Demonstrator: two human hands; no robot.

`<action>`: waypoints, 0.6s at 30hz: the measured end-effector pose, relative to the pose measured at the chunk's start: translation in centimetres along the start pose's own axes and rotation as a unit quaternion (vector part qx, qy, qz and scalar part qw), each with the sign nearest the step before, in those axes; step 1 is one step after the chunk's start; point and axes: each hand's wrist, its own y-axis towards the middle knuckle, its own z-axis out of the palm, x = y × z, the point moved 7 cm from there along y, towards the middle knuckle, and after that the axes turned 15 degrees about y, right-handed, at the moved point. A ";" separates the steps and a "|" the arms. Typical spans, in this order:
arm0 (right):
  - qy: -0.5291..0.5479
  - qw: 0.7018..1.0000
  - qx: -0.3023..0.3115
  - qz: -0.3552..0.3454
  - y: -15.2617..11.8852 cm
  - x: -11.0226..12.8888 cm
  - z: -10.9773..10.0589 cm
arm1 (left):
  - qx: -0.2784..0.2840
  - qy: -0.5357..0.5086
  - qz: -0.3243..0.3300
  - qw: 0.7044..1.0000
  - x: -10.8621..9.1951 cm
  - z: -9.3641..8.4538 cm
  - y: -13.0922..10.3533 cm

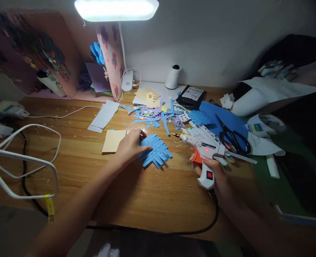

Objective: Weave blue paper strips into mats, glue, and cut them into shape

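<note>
Under a bright lamp (117,9), the wooden tabletop (152,196) is strewn with paper scraps (154,116). My left hand (132,144) pinches the left edge of the woven blue paper (156,150), just beside a pale yellow pad (113,140); my right hand (220,178) is wrapped around the white glue gun (206,145), its nozzle pointing left, near black scissors (229,136).

Paper scraps (153,114) lie behind the woven paper (158,148).
</note>
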 end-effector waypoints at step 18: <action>0.039 0.997 0.023 -0.064 0.9 0.9 -0.7 | -0.014 -0.194 -0.068 0.979 0.6 1.2 -2.2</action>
